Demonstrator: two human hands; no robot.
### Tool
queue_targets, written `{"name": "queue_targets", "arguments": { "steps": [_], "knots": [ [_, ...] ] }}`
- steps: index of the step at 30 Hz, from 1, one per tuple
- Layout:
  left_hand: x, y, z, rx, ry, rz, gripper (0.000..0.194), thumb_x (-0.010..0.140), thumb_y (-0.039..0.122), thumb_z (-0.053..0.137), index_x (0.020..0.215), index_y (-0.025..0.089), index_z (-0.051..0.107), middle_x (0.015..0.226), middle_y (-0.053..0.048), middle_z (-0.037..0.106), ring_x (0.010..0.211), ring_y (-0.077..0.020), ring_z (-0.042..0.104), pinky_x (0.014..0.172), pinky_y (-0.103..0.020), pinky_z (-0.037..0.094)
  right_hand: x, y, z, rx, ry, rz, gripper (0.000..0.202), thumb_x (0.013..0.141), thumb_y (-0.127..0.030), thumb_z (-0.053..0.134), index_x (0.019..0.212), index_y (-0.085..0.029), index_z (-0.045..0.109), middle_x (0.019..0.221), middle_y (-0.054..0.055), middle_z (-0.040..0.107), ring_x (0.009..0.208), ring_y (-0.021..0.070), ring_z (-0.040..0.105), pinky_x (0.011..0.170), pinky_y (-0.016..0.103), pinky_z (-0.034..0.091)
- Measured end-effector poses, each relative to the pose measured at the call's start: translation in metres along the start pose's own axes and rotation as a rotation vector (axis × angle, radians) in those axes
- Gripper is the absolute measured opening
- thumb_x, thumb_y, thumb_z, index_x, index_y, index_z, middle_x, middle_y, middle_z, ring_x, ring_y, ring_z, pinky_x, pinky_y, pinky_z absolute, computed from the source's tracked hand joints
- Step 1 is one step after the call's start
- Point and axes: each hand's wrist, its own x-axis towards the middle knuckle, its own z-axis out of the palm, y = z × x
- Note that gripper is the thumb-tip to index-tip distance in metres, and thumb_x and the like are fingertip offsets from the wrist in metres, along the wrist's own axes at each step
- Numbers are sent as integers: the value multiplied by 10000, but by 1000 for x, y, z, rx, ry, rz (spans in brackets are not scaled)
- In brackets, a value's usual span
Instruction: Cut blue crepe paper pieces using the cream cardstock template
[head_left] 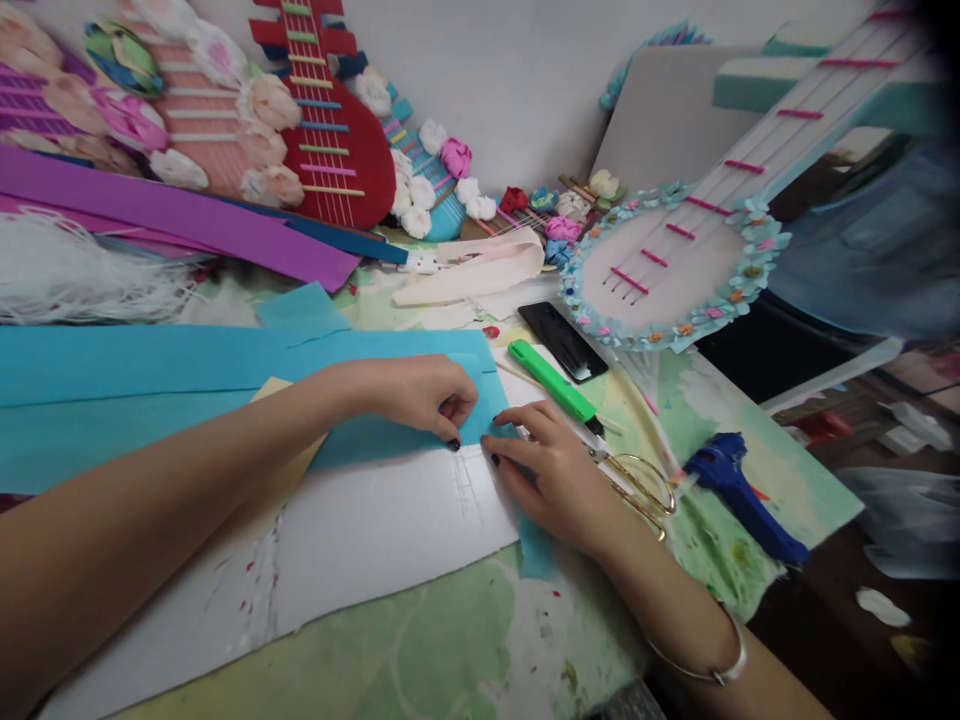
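My left hand [431,395] rests over the right end of a blue crepe-like paper sheet [150,365]. Its fingers are curled in, and the thumb points down at the sheet's lower edge; whatever they may hold is hidden. My right hand [551,475], fingers apart, touches the sheet's right corner with its fingertips. Under the sheet lies a white board [375,525], with faint scratches or glue strands near my hands. Beneath my left forearm is a piece of beige paper [289,465]. Gold-handled scissors [641,485] lie partly behind my right hand.
A green box cutter [551,380] and a black phone [562,340] lie beyond my right hand. Right of them is a blue glue gun [746,500]. Flower-trimmed craft instruments, one a round lute [667,265], and a red one [337,150], stand behind. Purple strips [172,215] lie left.
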Motion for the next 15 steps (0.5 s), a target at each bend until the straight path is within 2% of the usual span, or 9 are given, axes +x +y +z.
{"name": "queue_targets", "arguments": {
  "steps": [7,10,13,15],
  "knots": [
    [-6,6,-9,95,-74,-115,192,646,245,748,586,203,571,541,48,559,504,-117,495,478,-229,314,1,-4,-3,-33,11,30,269,861,-85,488,894,-121,753,987,136,684,928,253,524,817,427,488],
    [-7,9,-10,117,-98,-121,174,664,240,729,608,195,571,556,47,550,522,-117,491,491,-229,310,1,-6,-4,-47,9,-11,291,896,-104,458,985,-117,735,1031,131,692,946,253,524,822,435,475],
    [-7,11,-11,134,-129,-111,146,673,231,716,661,188,577,591,46,545,554,-121,489,517,-232,319,1,-9,-2,-100,-15,-73,298,939,-204,477,1132,-139,694,1181,143,656,1052,286,501,844,460,446],
    [-8,12,-11,153,-148,-122,171,663,239,730,675,186,568,614,43,543,577,-127,489,535,-237,325,1,-11,-1,-155,-14,-68,284,949,-256,495,1123,-174,704,1223,136,639,1098,308,483,847,471,421]
  ]
}}
